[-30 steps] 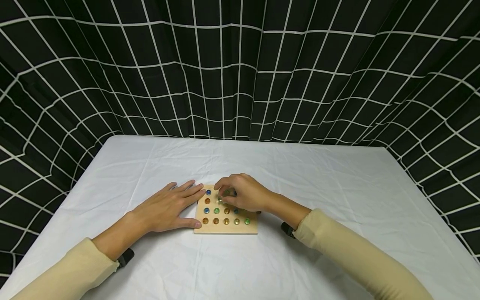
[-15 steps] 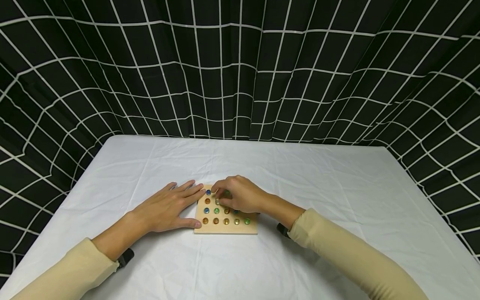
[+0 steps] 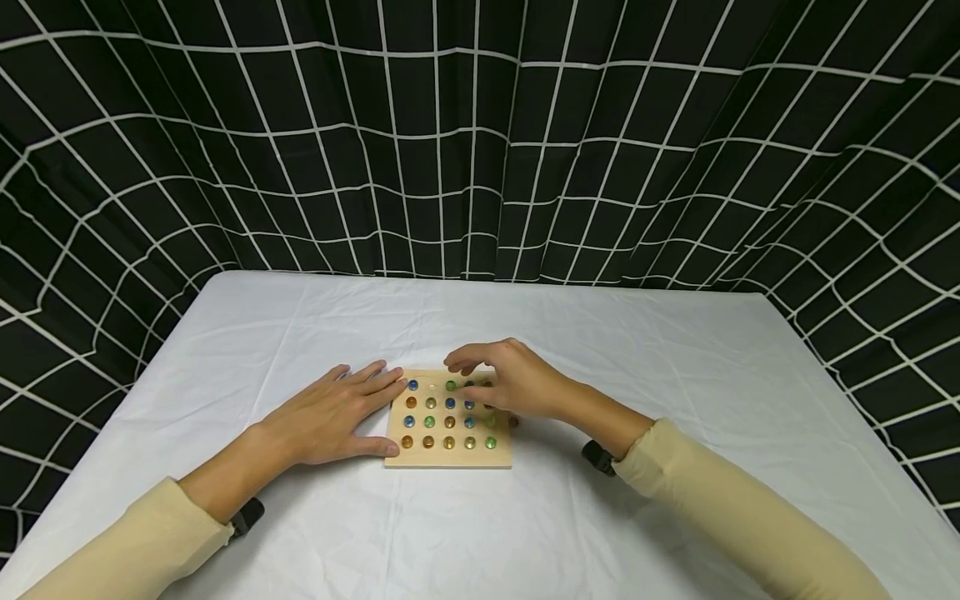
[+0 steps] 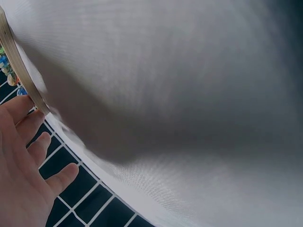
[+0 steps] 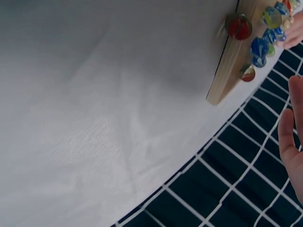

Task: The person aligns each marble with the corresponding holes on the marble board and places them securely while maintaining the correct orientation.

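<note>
A light wooden board (image 3: pixel 448 460) lies on the table with rows of coloured glass marbles seated in it. My left hand (image 3: pixel 337 417) rests flat at its left side, fingers spread, with thumb and fingertips on the board's edge. Over the board's back right part hovers my right hand (image 3: pixel 517 379), thumb and fingers apart and no marble seen between them. A pale marble (image 3: pixel 431 403) sits in the second row from the back, just behind it an uncovered hollow (image 3: pixel 432 387). The right hand hides some marbles at the back right.
A reddish marble (image 5: pixel 238 26) lies by the board's right edge. White cloth (image 3: pixel 600 333) covers the table. A black curtain with a white grid (image 3: pixel 480 150) hangs behind and at both sides.
My right hand set the pale marble into the second row, let go of it, and moved up and right with fingers spreading. The left hand stays in place on the board.
</note>
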{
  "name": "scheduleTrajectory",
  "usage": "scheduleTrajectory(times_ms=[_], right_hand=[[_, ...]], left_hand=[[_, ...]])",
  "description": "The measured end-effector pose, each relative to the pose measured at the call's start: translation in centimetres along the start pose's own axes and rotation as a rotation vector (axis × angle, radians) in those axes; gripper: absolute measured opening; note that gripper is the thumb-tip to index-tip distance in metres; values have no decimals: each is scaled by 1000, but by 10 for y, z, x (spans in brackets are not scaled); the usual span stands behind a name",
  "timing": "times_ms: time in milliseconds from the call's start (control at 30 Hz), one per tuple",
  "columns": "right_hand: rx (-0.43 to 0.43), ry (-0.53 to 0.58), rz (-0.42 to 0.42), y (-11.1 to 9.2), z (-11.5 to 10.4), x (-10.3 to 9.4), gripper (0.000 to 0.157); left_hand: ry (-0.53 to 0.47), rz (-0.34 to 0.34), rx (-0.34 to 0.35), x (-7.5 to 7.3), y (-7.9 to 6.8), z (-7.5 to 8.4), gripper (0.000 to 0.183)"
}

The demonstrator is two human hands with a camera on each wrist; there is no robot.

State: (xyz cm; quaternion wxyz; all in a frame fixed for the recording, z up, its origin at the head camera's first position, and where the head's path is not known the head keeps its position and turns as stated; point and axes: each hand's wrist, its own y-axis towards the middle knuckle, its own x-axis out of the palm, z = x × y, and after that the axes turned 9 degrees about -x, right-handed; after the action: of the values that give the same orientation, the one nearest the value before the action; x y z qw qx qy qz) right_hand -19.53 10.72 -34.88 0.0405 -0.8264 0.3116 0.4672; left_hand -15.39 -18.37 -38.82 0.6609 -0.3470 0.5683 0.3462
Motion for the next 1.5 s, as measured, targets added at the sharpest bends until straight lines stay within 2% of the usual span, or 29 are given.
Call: scheduleTrajectory(times_ms=[467, 667, 1000, 1500], right_hand=[[64, -1, 21, -46, 14, -7, 35], [105, -27, 19, -58, 18, -10, 37], [122, 20, -26, -68, 24, -4, 38], [122, -32, -62, -69, 25, 3, 37]], left_hand=[[-15, 6, 4, 1, 0, 0, 94], [-12, 7, 5, 1, -1, -1, 94], [-8, 12, 9, 1, 0, -1, 94], [-12, 12, 7, 1, 0, -1, 94]])
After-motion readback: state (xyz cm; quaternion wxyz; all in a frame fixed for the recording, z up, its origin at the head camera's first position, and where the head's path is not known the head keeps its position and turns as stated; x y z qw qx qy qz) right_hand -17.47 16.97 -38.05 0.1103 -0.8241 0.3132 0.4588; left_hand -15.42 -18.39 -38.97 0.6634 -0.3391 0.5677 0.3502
